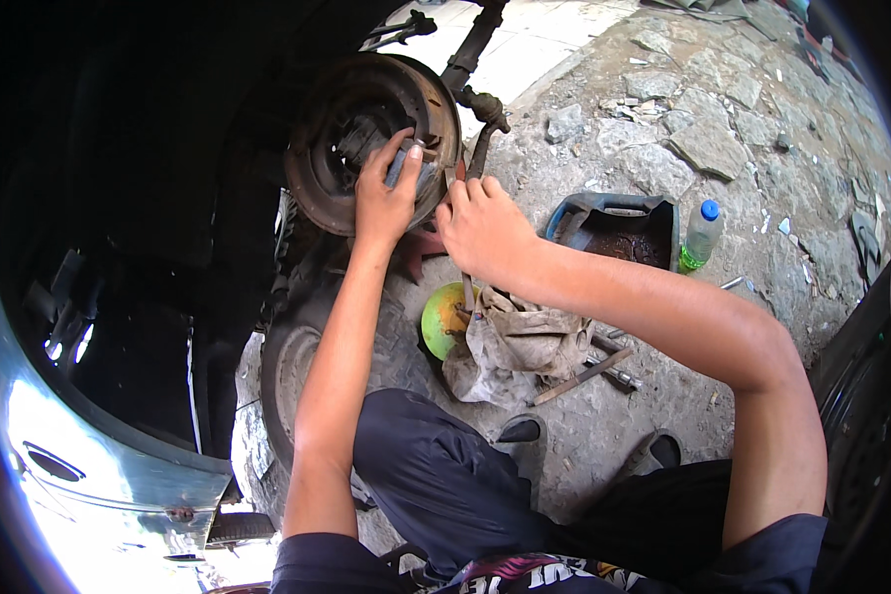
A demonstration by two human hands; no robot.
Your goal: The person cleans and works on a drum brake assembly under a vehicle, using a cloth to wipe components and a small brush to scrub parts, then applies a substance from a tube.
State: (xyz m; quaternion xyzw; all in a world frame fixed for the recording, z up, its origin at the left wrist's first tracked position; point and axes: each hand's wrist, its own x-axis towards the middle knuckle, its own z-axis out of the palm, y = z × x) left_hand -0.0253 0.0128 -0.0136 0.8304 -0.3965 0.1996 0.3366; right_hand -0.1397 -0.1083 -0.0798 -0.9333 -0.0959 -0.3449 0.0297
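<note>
Head cam view: we've got both hands up at a rusty brown wheel drum, close together but not touching. Our left hand is at the drum's face, thumb and fingers pinched on a greyish piece. Our right hand sits just beside the drum's edge, curled into a fist around a slim tool with a reddish bit poking out on top; can't tell what kind, most of it's hidden by our fingers. Below that we've got a yellow-green bowl touching a grubby rag, a bar lying next to the rag, and a chunky tire off to the left. Over on the right, a cut-open dark jug sits near a blue-capped bottle with green liquid.
</note>
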